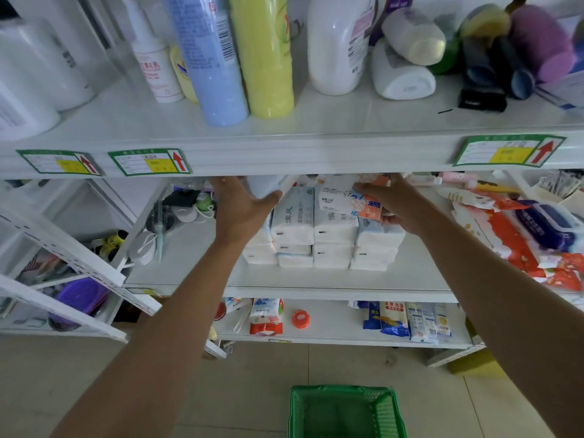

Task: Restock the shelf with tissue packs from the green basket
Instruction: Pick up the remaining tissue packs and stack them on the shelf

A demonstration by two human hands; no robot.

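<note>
Stacked white tissue packs [319,238] fill the centre of the middle shelf [331,281]. My left hand [243,207] grips a white tissue pack [268,184] over the stack's left side, just under the upper shelf's edge. My right hand [395,203] holds a white, blue and orange tissue pack [344,197] on top of the stack's right side. The green basket [344,412] stands on the floor below, between my arms; what shows of its inside looks empty.
The upper shelf [316,153] carries tall bottles [262,55] and price labels. Red and blue wipe packs [521,235] lie right of the stack. A hairbrush [161,222] and small items lie to the left. The lowest shelf holds snack packets [407,320].
</note>
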